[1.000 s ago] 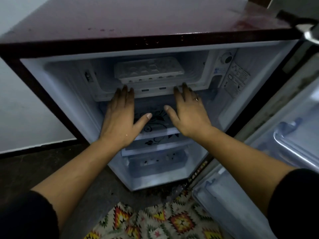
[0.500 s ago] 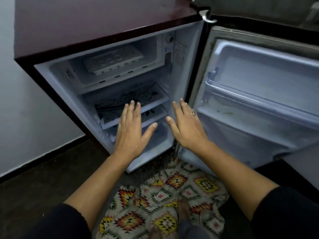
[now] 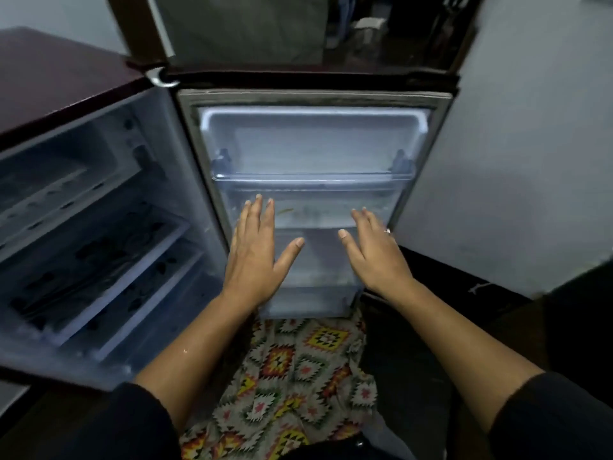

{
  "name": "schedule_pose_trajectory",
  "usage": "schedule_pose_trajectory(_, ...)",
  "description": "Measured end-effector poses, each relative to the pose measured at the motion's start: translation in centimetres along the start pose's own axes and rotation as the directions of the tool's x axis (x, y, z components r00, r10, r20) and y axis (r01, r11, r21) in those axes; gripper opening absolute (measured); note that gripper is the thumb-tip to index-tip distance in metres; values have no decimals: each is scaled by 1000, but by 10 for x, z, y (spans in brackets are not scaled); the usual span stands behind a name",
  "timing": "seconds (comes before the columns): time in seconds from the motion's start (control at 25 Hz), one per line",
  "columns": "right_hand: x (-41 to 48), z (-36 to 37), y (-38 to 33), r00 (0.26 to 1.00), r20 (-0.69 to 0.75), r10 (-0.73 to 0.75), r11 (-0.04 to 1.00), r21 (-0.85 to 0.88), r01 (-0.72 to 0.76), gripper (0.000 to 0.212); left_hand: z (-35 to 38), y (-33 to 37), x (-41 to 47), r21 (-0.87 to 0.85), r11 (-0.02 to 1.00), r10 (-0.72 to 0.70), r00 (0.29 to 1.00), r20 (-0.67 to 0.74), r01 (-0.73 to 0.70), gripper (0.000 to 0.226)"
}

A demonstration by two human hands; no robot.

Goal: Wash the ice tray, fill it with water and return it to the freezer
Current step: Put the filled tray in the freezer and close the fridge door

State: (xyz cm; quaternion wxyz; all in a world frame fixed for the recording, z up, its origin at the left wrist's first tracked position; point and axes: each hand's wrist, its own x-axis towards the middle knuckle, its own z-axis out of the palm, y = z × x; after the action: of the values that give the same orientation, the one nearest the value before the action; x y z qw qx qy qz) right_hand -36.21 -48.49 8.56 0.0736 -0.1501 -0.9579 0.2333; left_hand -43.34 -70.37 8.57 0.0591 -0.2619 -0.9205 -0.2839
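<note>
Both hands are out of the fridge (image 3: 99, 227) now, empty, fingers spread: left hand (image 3: 255, 257) and right hand (image 3: 374, 254) hover before the open door (image 3: 311, 147). The tray (image 3: 39, 190) stays in the freezer, blurred at far left.

Two open hands, left (image 3: 253, 257) and right (image 3: 378, 254), reach toward one refrigerator door (image 3: 311, 144). One ring (image 3: 387, 231) on the right; one patterned cloth (image 3: 298, 366) below them.

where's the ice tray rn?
Head view, far left: the ice tray lies blurred in the fridge's top freezer compartment, above the patterned shelves. Neither hand touches it.
</note>
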Motion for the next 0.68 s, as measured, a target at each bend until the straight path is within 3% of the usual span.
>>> schedule_pose_trajectory(0.16,17,-49,59,994,-79,71,996,64,-66,63,16,58,47,19,994,107,994,-17,-107,88)
schedule_pose_trajectory(0.44,89,-122,125,979,-188,82,965,262,-31,63,34,163,142,102,973,221,962,-158,-207,86)
schedule_pose_trajectory(0.68,170,-165,153,983,-159,92,834,551,11,65,48,232,226,248,945,264,946,-189,-214,85)
